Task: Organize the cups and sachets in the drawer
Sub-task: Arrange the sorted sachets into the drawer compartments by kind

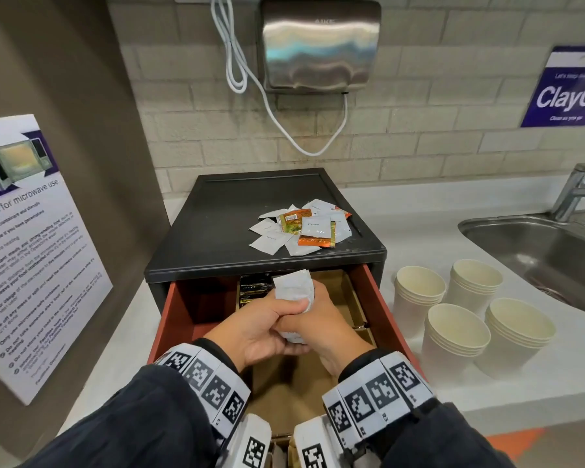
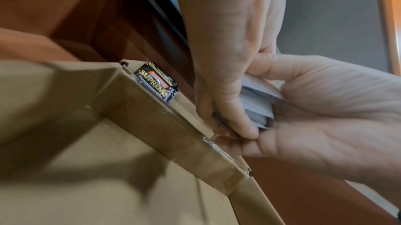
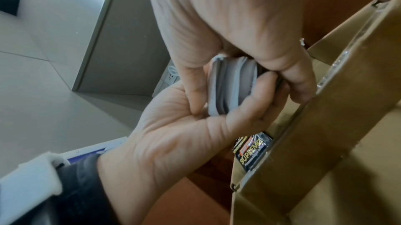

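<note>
Both hands meet over the open red drawer [image 1: 375, 298] and hold one stack of white sachets [image 1: 294, 288] between them. My left hand [image 1: 277, 319] grips the stack from the left, thumb across it. From the right, my right hand [image 1: 321, 325] curls round the same stack. The left wrist view has the white sachets [image 2: 258, 101] pinched between the left hand [image 2: 230, 122] and the right hand [image 2: 325, 117]. The right wrist view shows their edges [image 3: 228, 88] inside both hands' fingers. Black sachets [image 1: 252, 288] stand in a rear cardboard compartment.
A loose pile of white, orange and gold sachets [image 1: 304, 228] lies on the black cabinet top [image 1: 217, 231]. Several stacks of paper cups [image 1: 453, 336] stand on the counter to the right, near a steel sink [image 1: 537, 251]. Cardboard dividers [image 1: 345, 292] split the drawer.
</note>
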Motion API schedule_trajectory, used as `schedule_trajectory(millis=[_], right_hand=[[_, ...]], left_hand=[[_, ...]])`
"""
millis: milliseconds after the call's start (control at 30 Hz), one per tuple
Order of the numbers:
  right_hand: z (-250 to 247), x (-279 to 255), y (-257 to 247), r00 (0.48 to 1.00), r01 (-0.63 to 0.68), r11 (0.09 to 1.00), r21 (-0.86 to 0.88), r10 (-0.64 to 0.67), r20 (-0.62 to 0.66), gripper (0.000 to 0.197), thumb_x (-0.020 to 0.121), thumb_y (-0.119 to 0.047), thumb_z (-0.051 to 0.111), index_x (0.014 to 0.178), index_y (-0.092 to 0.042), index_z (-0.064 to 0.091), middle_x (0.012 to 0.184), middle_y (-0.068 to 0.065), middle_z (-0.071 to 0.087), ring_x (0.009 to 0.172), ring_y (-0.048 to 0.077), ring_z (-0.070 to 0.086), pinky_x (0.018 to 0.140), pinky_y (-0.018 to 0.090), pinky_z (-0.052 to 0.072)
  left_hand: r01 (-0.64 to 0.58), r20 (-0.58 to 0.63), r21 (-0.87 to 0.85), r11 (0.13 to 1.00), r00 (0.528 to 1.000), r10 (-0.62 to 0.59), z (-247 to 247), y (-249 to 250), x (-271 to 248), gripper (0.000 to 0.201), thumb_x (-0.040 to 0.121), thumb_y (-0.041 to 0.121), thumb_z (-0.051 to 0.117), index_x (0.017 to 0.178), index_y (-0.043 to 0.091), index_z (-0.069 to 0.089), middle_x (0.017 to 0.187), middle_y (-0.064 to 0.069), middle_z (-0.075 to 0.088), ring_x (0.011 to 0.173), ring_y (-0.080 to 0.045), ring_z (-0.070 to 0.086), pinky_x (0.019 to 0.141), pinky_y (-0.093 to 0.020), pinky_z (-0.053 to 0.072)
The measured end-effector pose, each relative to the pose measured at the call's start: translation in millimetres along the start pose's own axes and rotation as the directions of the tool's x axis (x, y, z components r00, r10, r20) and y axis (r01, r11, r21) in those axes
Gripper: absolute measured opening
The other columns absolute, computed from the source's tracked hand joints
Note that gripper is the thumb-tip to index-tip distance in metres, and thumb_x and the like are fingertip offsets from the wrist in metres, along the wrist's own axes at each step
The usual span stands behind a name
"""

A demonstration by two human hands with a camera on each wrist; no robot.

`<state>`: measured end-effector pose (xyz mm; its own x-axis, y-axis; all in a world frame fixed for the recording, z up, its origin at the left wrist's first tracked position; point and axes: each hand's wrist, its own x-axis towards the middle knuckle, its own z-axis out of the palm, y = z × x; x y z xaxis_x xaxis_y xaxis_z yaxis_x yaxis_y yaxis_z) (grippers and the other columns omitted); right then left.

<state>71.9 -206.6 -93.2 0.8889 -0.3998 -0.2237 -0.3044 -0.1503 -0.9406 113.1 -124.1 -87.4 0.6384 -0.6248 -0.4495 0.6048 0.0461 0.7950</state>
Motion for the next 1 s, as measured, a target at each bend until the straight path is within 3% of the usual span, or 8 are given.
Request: schedule_trajectory(millis=[200,333,467,633,700,767,867,1000], right_hand=[[-16,1,-4,0.998,-0.056,0.997,-0.044,0.055,-0.009,0.063,0.072,-0.006,0.071,0.126,-0.016,0.041,0.117,0.006,0.058,0.114,0.023,0.054,0.094,0.039,0.048],[-20,1,-3,0.991,-0.131,0.991,0.002,0.131,-0.018,0.079,0.072,-0.005,0.069,0.139,-0.019,0.03,0.126,0.008,0.05,0.117,0.026,0.051,0.065,0.026,0.047],[-30,-3,2,0.977,-0.208,0.958,0.2,0.213,-0.007,0.075,0.078,-0.004,0.06,0.143,-0.02,0.027,0.128,0.011,0.05,0.111,0.029,0.053,0.077,0.035,0.052],[-38,3,-5,0.971,-0.224,0.946,0.235,0.237,-0.029,0.065,0.079,0.002,0.048,0.139,-0.021,0.034,0.124,0.016,0.05,0.108,0.033,0.053,0.082,0.042,0.051],[-47,4,-10,0.963,-0.256,0.938,0.236,0.27,-0.028,0.045,0.085,0.002,0.045,0.128,-0.012,0.042,0.118,0.017,0.052,0.106,0.032,0.053,0.085,0.041,0.049],[-54,11,-17,0.965,-0.256,0.938,0.235,0.261,0.009,0.009,0.091,-0.003,0.042,0.095,-0.006,0.049,0.091,0.009,0.053,0.083,0.019,0.054,0.073,0.032,0.046],[-60,22,-22,0.942,-0.334,0.926,0.174,0.337,0.012,0.025,0.095,-0.01,0.042,0.072,-0.002,0.041,0.073,0.009,0.04,0.09,0.022,0.053,0.087,0.035,0.047],[-59,43,-16,0.953,-0.283,0.946,0.156,0.296,-0.061,0.032,0.098,-0.015,0.039,0.124,0.002,0.048,0.118,0.023,0.053,0.119,0.033,0.049,0.098,0.037,0.038]], left_hand=[[0.027,-0.04,0.004,1.0,0.999,-0.026,11,1,10,0.045,0.084,-0.002,0.059,0.123,0.019,0.053,0.108,-0.017,0.06,0.092,-0.033,0.058,0.068,-0.048,0.048],[0.057,-0.062,-0.019,0.998,0.996,-0.058,16,-1,22,0.044,0.084,0.001,0.06,0.124,0.018,0.052,0.117,-0.019,0.06,0.104,-0.037,0.057,0.08,-0.053,0.049],[0.104,-0.033,0.002,0.995,0.994,-0.104,23,-6,29,0.022,0.09,0.002,0.048,0.107,0.012,0.057,0.098,-0.019,0.062,0.093,-0.034,0.059,0.095,-0.053,0.042],[0.109,-0.034,0.014,0.994,0.994,-0.109,28,-3,32,0.024,0.089,-0.003,0.044,0.105,0.011,0.055,0.094,-0.019,0.061,0.09,-0.032,0.059,0.099,-0.052,0.041],[0.105,-0.047,0.042,0.994,0.994,-0.103,32,1,32,0.023,0.089,-0.001,0.048,0.108,0.012,0.052,0.092,-0.018,0.062,0.087,-0.031,0.061,0.093,-0.053,0.044],[0.097,-0.072,0.06,0.994,0.993,-0.092,36,5,37,0.019,0.09,0.003,0.052,0.107,0.011,0.052,0.09,-0.016,0.063,0.086,-0.031,0.061,0.092,-0.053,0.045],[0.111,-0.113,0.072,0.991,0.988,-0.102,42,9,50,0.021,0.089,0.003,0.053,0.108,0.011,0.05,0.088,-0.015,0.062,0.082,-0.03,0.061,0.093,-0.051,0.045],[0.114,-0.149,0.047,0.992,0.983,-0.106,44,8,72,0.05,0.082,-0.006,0.054,0.129,0.012,0.046,0.109,-0.02,0.062,0.092,-0.035,0.065,0.082,-0.049,0.054]])
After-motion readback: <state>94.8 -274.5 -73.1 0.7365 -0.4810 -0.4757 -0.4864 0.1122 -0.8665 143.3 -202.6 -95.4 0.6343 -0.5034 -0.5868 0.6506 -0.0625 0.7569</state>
